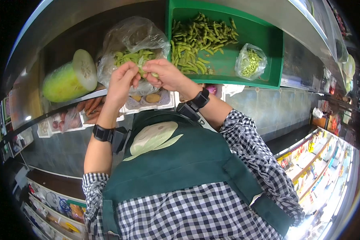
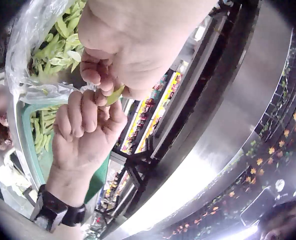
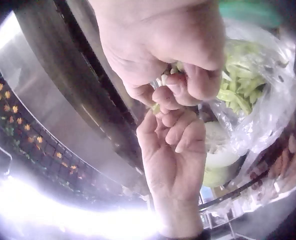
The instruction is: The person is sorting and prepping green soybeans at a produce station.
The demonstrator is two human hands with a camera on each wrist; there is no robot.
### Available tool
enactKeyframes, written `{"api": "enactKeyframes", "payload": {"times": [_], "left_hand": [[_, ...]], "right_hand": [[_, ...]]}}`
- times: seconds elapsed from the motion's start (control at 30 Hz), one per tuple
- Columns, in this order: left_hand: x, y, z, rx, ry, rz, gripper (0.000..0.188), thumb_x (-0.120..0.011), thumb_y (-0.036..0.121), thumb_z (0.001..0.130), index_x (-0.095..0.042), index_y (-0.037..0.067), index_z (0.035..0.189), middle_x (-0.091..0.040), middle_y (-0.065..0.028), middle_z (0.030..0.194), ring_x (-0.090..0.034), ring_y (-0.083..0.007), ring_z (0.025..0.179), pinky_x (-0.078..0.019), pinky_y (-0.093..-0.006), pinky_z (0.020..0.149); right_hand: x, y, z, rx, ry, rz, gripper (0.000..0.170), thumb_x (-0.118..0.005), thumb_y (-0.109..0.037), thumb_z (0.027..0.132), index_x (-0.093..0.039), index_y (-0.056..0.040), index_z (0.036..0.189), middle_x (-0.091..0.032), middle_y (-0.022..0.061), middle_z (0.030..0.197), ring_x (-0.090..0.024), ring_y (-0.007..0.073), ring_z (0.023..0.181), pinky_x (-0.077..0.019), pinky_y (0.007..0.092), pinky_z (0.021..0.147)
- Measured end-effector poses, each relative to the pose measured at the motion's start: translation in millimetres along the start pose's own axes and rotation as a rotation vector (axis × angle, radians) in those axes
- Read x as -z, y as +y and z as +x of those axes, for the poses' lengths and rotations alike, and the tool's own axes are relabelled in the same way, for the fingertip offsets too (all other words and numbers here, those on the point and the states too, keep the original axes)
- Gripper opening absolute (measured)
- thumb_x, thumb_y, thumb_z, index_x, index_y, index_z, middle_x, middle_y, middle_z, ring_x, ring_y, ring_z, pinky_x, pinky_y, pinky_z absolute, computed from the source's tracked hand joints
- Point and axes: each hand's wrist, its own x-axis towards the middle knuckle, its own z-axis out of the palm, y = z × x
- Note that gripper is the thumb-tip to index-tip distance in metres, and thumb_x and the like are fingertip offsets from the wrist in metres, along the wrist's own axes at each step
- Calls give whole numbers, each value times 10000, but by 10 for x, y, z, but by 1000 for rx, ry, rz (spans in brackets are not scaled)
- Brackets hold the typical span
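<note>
Above an open clear plastic bag (image 1: pixel 132 32), my two hands meet fingertip to fingertip. The left hand (image 1: pixel 120 84) and the right hand (image 1: pixel 171 75) pinch one green soybean pod (image 2: pixel 115 96) between them, its middle partly covered by fingers. Green pod shells (image 1: pixel 124 58) lie in the bag just beyond the hands. Right of it, a green crate (image 1: pixel 224 76) holds a heap of whole soybean pods (image 1: pixel 204 36). Shelled green beans (image 1: pixel 250 64) fill a small clear bag at the crate's right side.
A cut winter melon (image 1: pixel 64 82) lies left of the bag on the dark shelf. Below the shelf edge are potatoes (image 1: pixel 153 98) in a white tray and long orange-brown roots (image 1: pixel 94 107). A metal rail (image 1: pixel 308 20) runs overhead on the right.
</note>
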Motion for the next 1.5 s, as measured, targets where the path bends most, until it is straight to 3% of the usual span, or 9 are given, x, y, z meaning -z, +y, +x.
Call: {"api": "enactKeyframes", "payload": {"times": [0.23,0.4,0.47,0.53,0.63,0.87,1.13,1.3,1.5], "left_hand": [[-59,-160,55,-113,97,352,91,-561,114,865,-563,42,811,-491,35,626,-405,-31,510,-300,-188,459],[48,-208,139,-98,323,216,162,-615,187,865,-573,63,770,-447,71,577,-353,-11,481,-260,-186,433],[93,-234,125,-104,330,240,173,-622,203,864,-575,65,769,-447,72,576,-351,-10,481,-257,-185,433],[95,-281,107,-105,338,272,186,-628,218,863,-576,68,768,-448,74,574,-349,-9,481,-253,-185,432],[-30,-340,110,-87,288,277,167,-633,208,859,-585,68,782,-461,74,587,-351,-9,488,-257,-181,438],[-204,-321,117,-24,151,296,106,-619,150,857,-595,49,833,-497,71,637,-382,-7,526,-277,-176,461],[-331,-339,193,-2,85,190,117,-608,115,853,-601,16,915,-554,22,706,-472,-47,597,-372,-188,531],[-360,-344,194,45,29,159,126,-594,102,854,-604,10,938,-575,1,729,-505,-64,635,-396,-201,563],[-130,-425,71,67,87,166,121,-590,95,848,-607,10,934,-576,6,739,-506,-60,643,-394,-198,563]], "right_hand": [[-25,154,-15,72,224,-242,151,-527,-136,817,-566,-24,723,-483,24,541,-377,70,413,-257,208,366],[413,-22,-275,103,315,63,168,-536,-149,838,-592,-18,751,-502,11,575,-377,62,440,-223,187,369],[927,-75,-337,186,575,-388,194,-589,-210,829,-603,-25,773,-564,53,590,-482,139,462,-339,252,387],[1436,-67,-314,547,947,-1394,207,-610,-248,819,-602,-44,786,-618,113,644,-601,259,571,-469,361,497],[1566,-85,-277,213,1115,-1742,175,-614,-233,807,-599,-60,792,-632,157,712,-633,340,700,-508,424,637],[1646,-96,-202,62,1133,-1822,157,-589,-210,803,-602,-55,781,-637,172,755,-628,349,703,-510,432,608],[636,-99,-349,641,725,-1473,131,-635,-167,767,-617,-37,761,-604,138,624,-601,308,560,-479,384,540],[1055,12,-296,473,1038,-1551,126,-619,-200,778,-631,-75,772,-611,168,637,-609,347,603,-491,421,566],[1327,90,-465,437,812,-1556,107,-617,-203,777,-655,-113,819,-628,159,686,-612,347,650,-495,438,599]]}}
